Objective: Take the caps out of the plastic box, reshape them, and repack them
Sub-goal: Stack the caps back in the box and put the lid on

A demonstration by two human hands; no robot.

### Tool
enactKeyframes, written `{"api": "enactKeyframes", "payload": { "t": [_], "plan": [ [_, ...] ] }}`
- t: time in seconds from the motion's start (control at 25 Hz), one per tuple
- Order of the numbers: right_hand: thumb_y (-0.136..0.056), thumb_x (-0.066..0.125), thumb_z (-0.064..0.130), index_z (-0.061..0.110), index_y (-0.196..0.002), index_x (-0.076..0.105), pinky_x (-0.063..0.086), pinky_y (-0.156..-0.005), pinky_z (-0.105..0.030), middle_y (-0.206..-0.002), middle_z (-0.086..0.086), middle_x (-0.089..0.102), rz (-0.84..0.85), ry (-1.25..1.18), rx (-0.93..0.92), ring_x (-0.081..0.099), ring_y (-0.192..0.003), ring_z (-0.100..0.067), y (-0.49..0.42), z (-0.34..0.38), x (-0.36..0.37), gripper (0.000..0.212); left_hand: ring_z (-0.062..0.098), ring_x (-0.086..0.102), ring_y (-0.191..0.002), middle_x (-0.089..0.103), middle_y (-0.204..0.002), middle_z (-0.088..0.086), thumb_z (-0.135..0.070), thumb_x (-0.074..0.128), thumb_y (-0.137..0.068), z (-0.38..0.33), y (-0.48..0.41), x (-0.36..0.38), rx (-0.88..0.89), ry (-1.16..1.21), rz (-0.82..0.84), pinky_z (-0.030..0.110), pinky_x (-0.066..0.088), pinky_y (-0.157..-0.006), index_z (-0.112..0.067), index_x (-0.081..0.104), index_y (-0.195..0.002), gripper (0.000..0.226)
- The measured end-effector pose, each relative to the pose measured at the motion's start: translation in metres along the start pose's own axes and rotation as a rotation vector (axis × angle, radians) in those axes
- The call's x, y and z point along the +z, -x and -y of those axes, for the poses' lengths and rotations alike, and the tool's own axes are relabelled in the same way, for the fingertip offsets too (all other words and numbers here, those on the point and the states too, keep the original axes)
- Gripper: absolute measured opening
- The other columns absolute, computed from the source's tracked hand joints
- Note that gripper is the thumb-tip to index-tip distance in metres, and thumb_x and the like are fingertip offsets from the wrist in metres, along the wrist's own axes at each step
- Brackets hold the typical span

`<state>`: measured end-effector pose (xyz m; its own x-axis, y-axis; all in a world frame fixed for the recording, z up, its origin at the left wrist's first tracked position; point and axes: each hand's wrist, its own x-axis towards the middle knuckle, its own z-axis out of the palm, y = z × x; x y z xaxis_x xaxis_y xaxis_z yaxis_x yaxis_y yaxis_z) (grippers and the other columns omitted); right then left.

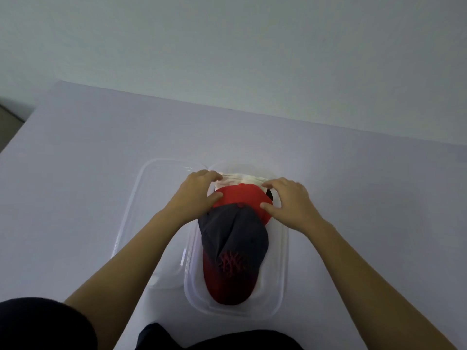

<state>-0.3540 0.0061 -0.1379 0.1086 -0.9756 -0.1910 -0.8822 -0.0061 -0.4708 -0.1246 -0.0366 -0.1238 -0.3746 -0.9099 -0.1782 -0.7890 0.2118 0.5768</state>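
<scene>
Filling the plastic box, navy cap overlaps red cap.

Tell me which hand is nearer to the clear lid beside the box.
Left. The left hand is over the lid's right edge, gripping the caps; the right hand is farther right, over the box's other side.

Plastic box sits on the table, its lid lying just left, touching it. Inside, three caps overlap: nearest cap in front, middle cap behind it, far cap at the back. Left hand and right hand grip the middle cap's two sides.
</scene>
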Motion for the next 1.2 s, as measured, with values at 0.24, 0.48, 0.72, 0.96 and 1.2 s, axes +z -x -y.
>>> {"api": "enactKeyframes", "payload": {
  "t": [0.24,0.48,0.72,0.96,1.2],
  "plan": [
    [-0.082,0.046,0.065,0.019,-0.150,0.010,-0.003,-0.116,-0.031,-0.160,0.004,-0.002,-0.133,-0.106,-0.105,-0.009,-0.145,-0.010,0.093,0.064,0.062,0.090,0.036,0.040,-0.126,0.041,-0.140,0.019,-0.027,0.062,-0.088,0.067,0.062,0.002,-0.498,0.112,-0.447,0.048,0.036,-0.105,-0.001,0.045,-0.133,0.054],
    [-0.067,0.064,0.058,0.021,-0.147,-0.018,0.009,-0.116,-0.051,-0.155,0.000,-0.025,-0.038,0.109,0.009,-0.018,-0.144,-0.023,0.092,0.055,0.109,0.120,0.040,0.028,-0.131,0.028,-0.144,0.023,-0.069,0.067,-0.064,0.136,0.097,0.022,-1.013,-0.008,-0.074,0.050,0.030,-0.103,0.004,0.023,-0.140,0.114],
    [-0.075,0.063,0.058,0.020,-0.137,-0.034,-0.009,-0.115,-0.047,-0.146,0.000,-0.038,0.052,0.135,0.046,-0.032,-0.137,-0.023,0.090,0.060,0.099,0.121,0.041,0.050,-0.113,0.053,-0.114,0.022,-0.043,0.081,-0.067,0.144,0.099,0.006,-0.921,0.272,-0.280,0.049,0.042,-0.090,0.000,0.043,-0.115,0.076],
    [-0.079,0.058,0.059,0.017,-0.142,-0.026,-0.008,-0.116,-0.043,-0.151,-0.001,-0.032,-0.009,-0.050,0.023,-0.030,-0.139,-0.021,0.089,0.068,0.083,0.114,0.030,0.063,-0.095,0.069,-0.102,0.005,-0.022,0.075,-0.077,0.084,0.116,-0.088,-0.507,0.216,-0.590,0.041,0.044,-0.091,-0.021,0.052,-0.122,0.051],
    [-0.079,0.046,0.067,0.026,-0.149,0.006,0.021,-0.114,-0.030,-0.147,0.009,0.025,-0.227,-0.944,0.134,0.024,-0.139,-0.009,0.074,0.113,0.006,0.091,0.018,0.062,-0.083,0.065,-0.105,-0.006,-0.012,0.066,-0.081,-0.013,0.119,-0.143,-0.165,0.528,-0.643,0.035,0.051,-0.076,-0.038,0.035,-0.140,0.072]
  ]
}}
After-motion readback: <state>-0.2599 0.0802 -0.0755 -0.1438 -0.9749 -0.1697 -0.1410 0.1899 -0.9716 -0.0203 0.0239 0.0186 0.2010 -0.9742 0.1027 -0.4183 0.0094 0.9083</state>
